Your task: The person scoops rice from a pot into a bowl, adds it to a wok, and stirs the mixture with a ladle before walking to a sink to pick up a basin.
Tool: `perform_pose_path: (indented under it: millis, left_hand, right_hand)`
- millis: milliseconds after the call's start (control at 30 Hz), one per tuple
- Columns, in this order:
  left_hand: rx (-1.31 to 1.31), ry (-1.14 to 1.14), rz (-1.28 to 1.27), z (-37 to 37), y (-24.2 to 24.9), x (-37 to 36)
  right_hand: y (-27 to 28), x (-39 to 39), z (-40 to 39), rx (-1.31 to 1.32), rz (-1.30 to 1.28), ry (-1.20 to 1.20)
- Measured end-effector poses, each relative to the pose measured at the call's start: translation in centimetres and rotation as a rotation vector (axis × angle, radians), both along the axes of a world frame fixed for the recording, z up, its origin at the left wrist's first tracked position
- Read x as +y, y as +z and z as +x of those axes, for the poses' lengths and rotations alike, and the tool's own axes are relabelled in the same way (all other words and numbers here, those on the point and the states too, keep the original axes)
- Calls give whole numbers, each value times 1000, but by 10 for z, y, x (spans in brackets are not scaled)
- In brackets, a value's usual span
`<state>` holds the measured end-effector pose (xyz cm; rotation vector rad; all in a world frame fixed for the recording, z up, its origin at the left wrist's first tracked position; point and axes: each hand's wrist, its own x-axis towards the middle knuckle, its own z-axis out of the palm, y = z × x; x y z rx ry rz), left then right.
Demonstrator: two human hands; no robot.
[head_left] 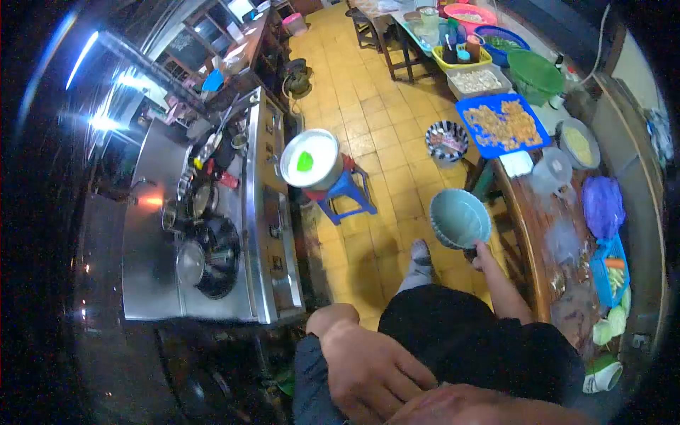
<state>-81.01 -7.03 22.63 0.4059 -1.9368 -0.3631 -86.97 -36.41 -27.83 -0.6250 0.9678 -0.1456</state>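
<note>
Pale blue bowl (460,218), held out over the yellow tiled floor (368,142), mouth tipped toward the camera, interior bare. Gripped at its lower rim by the right hand (482,256), fingers closed on the edge below and behind the bowl, forearm running back toward the body. Left hand (368,368) low in view, well apart from the bowl, laid flat and open on dark clothing, holding nothing. Socked foot (419,261) just left of the bowl, on the floor.

Further left: blue plastic stool (347,193) bearing a round metal pot (310,159) of white liquid with a green item floating in it. Beyond the stool, a steel stove counter (269,234) with a dark wok (216,258) and several small pots.

Right of the bowl: wooden table (538,234) edge, just beside the gripping hand. On it, a blue tray (501,124) of orange-brown pieces, a patterned bowl (446,140) near the tray's left corner, a purple bag (603,205), and cut vegetables (615,276) toward the near end. Farther back, a green colander (535,72) and a yellow basket (460,57).
</note>
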Motion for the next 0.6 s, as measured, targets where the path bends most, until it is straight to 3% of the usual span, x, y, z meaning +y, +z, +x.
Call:
perform_pose_path:
  millis: [133,200,267,300,367,433,500,533,567,600]
  left_hand:
    - [14,-60,-92,108,-1,-34]
    - [30,-67,-139,167,0,-62]
    - [30,-7,-109,224,0,-92]
    - [16,45,-73,252,0,-107]
    - [-11,193,-2,314,-19,-133]
    - [58,503,286,381,-68,-149]
    - [188,845,508,451,-72,-165]
    - [192,1021,615,489,-97,-173]
    - [437,1152,858,531,-142,-180]
    - [318,1326,767,573,-172,-178]
  right_hand:
    - [15,-35,93,-91,30,114]
    - [26,-52,158,23,-90,3]
    - [105,-57,203,14,15,5]
    - [101,-72,232,10,0,-21]
    - [88,-93,274,0,-29,-60]
    - [78,-108,319,-3,-43,-49]
    - [56,-128,384,-4,-53,3]
    - [40,-138,412,-1,-65,11]
    - [21,-148,437,11,-73,16]
    - [7,-167,467,17,-91,21]
